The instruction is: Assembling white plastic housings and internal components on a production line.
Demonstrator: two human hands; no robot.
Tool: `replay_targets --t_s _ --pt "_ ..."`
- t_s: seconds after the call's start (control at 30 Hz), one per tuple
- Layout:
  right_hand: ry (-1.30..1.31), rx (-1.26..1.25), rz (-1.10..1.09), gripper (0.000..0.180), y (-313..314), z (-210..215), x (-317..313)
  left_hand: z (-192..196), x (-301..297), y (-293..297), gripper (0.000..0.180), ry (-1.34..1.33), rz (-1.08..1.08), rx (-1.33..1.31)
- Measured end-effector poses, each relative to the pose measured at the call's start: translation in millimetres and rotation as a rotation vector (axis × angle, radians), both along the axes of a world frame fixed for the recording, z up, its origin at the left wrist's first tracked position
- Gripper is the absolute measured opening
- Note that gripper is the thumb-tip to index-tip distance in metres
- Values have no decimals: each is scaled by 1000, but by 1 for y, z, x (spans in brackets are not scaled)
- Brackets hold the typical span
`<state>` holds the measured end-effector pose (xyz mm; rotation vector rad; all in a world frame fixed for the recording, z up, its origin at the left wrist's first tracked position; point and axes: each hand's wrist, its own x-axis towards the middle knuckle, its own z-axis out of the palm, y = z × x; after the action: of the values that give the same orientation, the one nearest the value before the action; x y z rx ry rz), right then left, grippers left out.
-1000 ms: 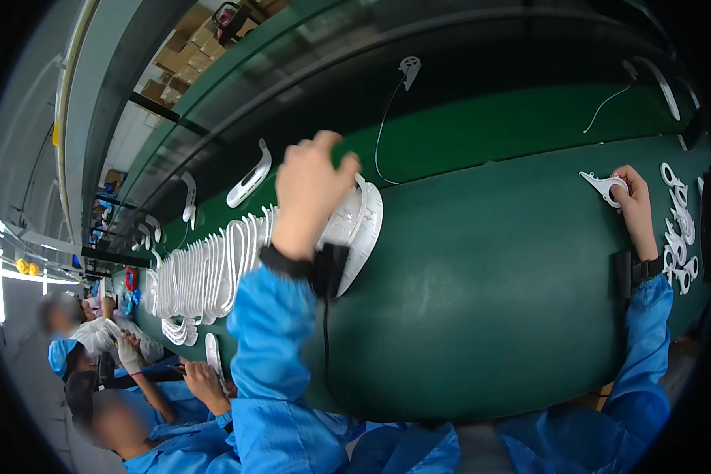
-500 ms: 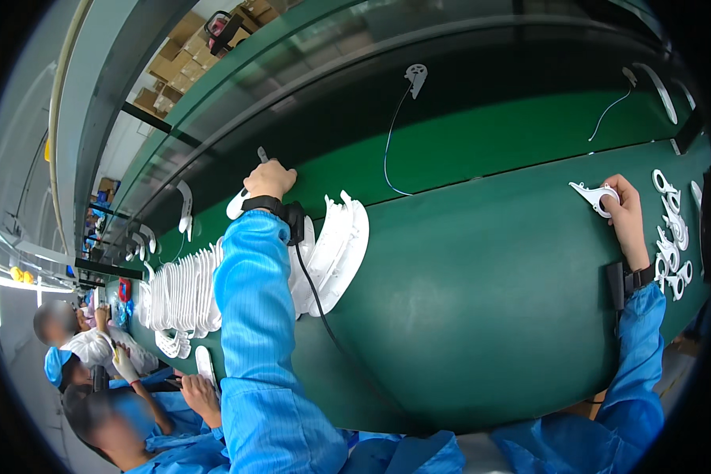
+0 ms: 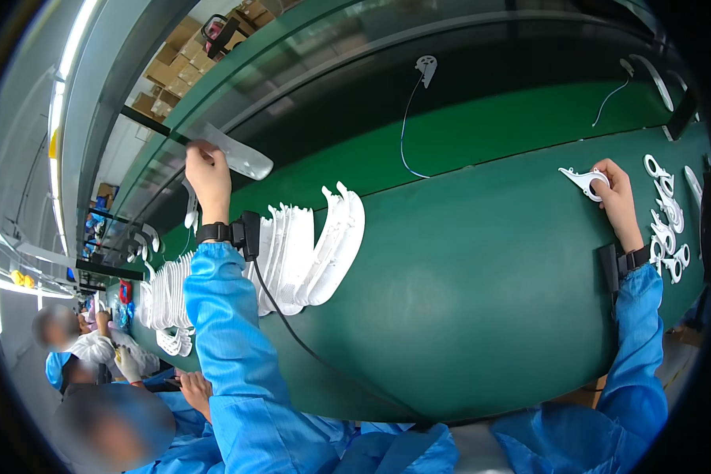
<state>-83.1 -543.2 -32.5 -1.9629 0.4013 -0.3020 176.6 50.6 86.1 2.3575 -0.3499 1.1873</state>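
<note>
My left hand is raised over the far left of the green bench, its fingers closed on a long white curved plastic shell. The shell is partly blurred and reaches to the right of the fingers. Below that arm stands a row of similar white curved shells, and my sleeve hides part of it. At the right, my right hand grips a white plastic bracket by its ring end, with the pointed end facing left. Several white ringed brackets lie just right of that hand.
On the darker green conveyor belt at the back lies a white part with a thin wire; a second wired part lies further right. Co-workers sit at the left, one hand near the bench edge. A black cable trails from my left wrist.
My left hand has moved left and up with the shell, which has swung round. The right hand has shifted slightly up and still holds the bracket. The wired part has moved a little right.
</note>
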Motion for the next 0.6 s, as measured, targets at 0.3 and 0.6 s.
replay_targets --t_s 0.3,0.6 --pt "-6 -8 6 11 -2 4 -3 62 -105 -152 24 -195 -266 529" --pt "-32 -12 3 11 1 0 2 -68 -145 -215 16 332 -200 915"
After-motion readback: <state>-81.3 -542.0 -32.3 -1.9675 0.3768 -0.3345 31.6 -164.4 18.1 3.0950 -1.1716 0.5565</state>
